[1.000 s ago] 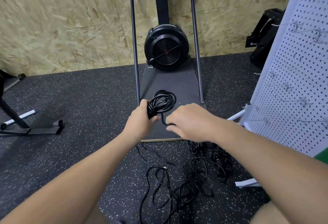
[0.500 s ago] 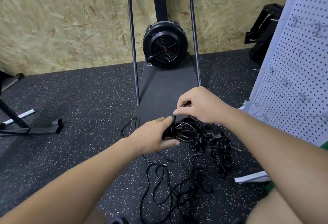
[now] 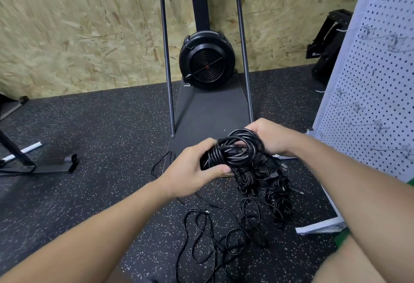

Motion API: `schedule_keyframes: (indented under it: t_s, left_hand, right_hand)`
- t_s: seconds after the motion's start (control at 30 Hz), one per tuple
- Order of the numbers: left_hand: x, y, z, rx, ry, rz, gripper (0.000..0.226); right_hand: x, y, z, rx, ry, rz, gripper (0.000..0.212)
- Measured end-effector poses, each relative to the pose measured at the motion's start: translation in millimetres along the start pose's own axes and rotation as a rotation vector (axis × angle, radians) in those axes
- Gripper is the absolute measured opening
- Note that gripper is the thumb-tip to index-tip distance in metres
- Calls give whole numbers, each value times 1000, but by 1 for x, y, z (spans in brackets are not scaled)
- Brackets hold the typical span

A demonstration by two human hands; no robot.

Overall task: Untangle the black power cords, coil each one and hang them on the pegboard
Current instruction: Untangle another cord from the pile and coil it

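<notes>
Fingers [image 3: 220,169] of left hand [image 3: 192,170] curl round the coiled cord [image 3: 237,150]; right hand [image 3: 268,136] grips its 3 o'clock side. I judge one coil done; tangle [image 3: 224,231] at 6 o'clock untouched, pegboard [image 3: 369,81] hooks bare.

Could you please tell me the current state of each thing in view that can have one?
Coiled cord: wound in loops, held by both hands.
Left hand: grips the coil's left side.
Right hand: grips the coil's right side.
Cords on the floor: some bundled, some loose and tangled.
Pegboard: upright, visible hooks bare.
</notes>
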State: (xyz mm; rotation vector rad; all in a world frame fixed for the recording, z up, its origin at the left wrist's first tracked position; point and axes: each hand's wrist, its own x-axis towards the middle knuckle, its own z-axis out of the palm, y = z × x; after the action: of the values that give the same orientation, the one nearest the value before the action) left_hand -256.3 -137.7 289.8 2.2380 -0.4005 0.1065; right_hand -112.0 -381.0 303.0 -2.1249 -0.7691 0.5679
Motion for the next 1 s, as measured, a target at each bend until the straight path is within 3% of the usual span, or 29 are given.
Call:
schedule_keyframes:
  t_s: [0.07, 0.2, 0.37, 0.47, 0.6, 0.7, 0.8, 0.87, 1.0]
  left_hand:
    - [3, -5, 0, -5, 81, -60, 36]
    - [11, -15, 3, -31, 236, -134, 30]
    - [26, -17, 0, -74, 389, -192, 35]
    - [31, -24, -4, -53, 401, -263, 36]
    - [29, -36, -4, -78, 403, -353, 39]
    - [28, -38, -1, -113, 348, -408, 43]
    - [29, -32, 3, -125, 322, -439, 50]
    - [32, -25, 3, -122, 336, -442, 47]
    - [34, -16, -4, -169, 332, -441, 44]
  right_hand:
    - [-1, -3, 5, 65, -13, -4, 26]
    - [1, -8, 20, 491, -142, 41, 19]
    - [5, -16, 25, 759, -34, -6, 23]
    - [5, -19, 28, 763, -11, -58, 30]
    - [1, -30, 35, 537, -10, -144, 30]
    - [4, -37, 38, 42, 147, -268, 7]
    - [7, -43, 40, -344, 348, -466, 24]
    - [5, -49, 35, -452, 443, -588, 25]
    - [7, -57, 30, -593, 417, -688, 21]
